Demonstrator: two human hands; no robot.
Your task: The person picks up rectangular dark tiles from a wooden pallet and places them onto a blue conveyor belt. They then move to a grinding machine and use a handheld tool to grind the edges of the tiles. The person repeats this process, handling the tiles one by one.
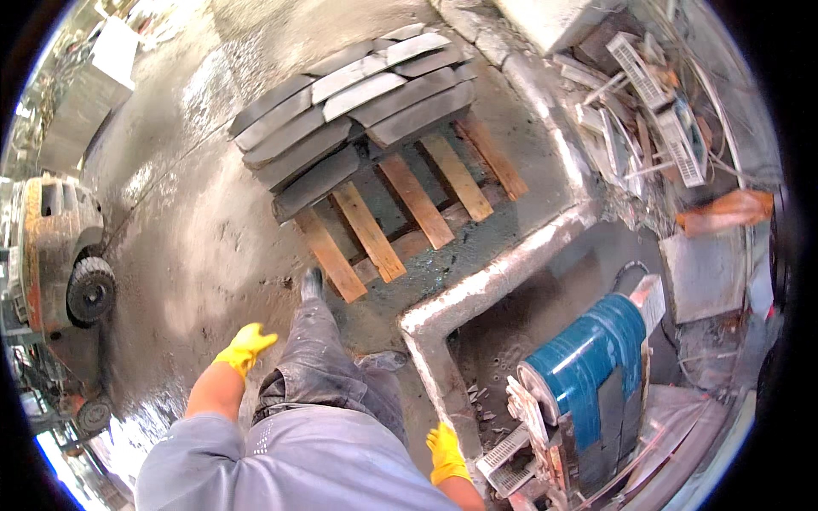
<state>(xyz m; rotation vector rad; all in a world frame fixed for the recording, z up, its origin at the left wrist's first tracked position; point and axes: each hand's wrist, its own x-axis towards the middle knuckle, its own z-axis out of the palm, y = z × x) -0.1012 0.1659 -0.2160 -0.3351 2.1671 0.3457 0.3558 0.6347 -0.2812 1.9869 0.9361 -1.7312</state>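
Observation:
My left hand (245,347), in a yellow glove, hangs beside my left leg with nothing in it, its fingers loosely bent and one pointing out. My right hand (446,453), gloved alike, is low on my right with fingers slightly apart and nothing seen in it. A low concrete curb (426,362) runs close by that hand. Ahead of my forward foot lies a wooden pallet (415,200) with several bare slats towards me. Long grey stone slabs (341,111) are stacked in staggered rows on its far part. Neither hand touches the slabs or the pallet.
Wet concrete floor (187,247) spreads to the left, where a forklift (60,255) stands. Right of the curb is a large blue-wrapped roll (588,353) among broken pieces. Plastic grates and scrap (656,111) pile up at the far right, near an orange cloth (724,213).

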